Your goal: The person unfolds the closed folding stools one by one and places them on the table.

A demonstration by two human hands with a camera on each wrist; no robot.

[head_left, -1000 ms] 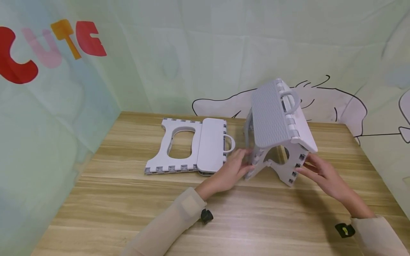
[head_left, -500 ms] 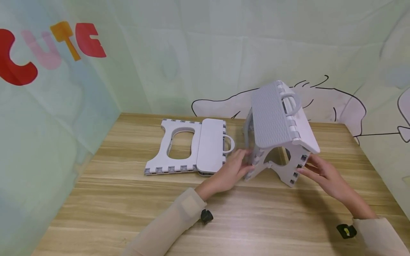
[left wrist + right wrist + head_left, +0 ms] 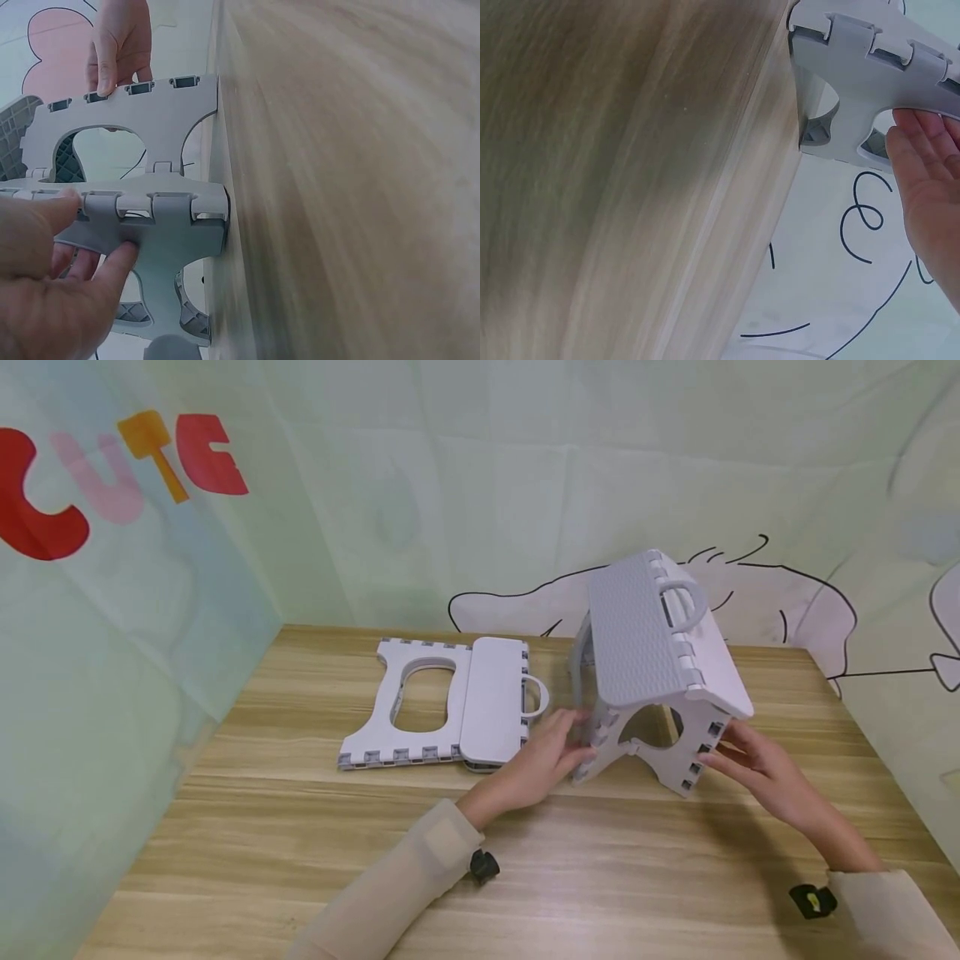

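Stretching beneath the half-folded stool (image 3: 637,627), the table (image 3: 600,877) is carrying the whole show. And that stool is standing upright on its legs, its seat (image 3: 720,660) peaking like a roof! Just left of it, the flat stool (image 3: 491,702) is lying folded down. Now the hands: at the half-folded stool's near left edge, the left hand (image 3: 543,756) is pinching the left leg panel (image 3: 172,236) between thumb and fingers, while at its near right edge the right hand (image 3: 765,777) is gripping the right leg panel (image 3: 693,743). Up on its ridge, the carrying handle (image 3: 702,606) is sticking out, untouched. Hinge work is looking like the step in hand, probably midway; whether this stool is opening or closing, nobody is telling from here. Next, the move is apparently calling for even effort from both sides, fingertips keeping clear of the hinge gaps.
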